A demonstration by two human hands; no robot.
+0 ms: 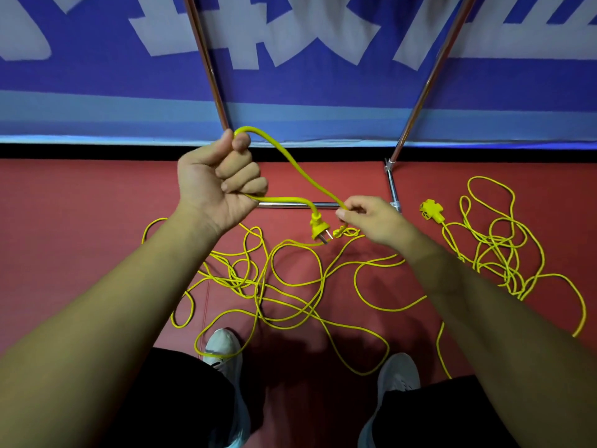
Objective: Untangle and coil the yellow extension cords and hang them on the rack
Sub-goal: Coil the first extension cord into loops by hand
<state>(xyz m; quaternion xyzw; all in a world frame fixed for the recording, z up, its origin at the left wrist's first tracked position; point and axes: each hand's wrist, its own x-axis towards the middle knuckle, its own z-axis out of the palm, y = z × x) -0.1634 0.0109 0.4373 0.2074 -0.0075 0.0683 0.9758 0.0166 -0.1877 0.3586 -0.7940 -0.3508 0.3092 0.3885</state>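
Red floor (80, 221) meets a blue banner (290, 85) at its far edge. The left hand (219, 182) is fisted round a loop of yellow extension cord (290, 161), its plug (318, 226) dangling, while the right hand (371, 221) pinches the same cord just beside the plug. Below them more cord sprawls over the floor, with a second heap (504, 253) lying right of the rack (392, 189) base.

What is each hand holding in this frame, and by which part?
Both hold one yellow cord. The left hand grips it a short way back from the dangling plug; the right hand pinches it further along, past the raised loop.
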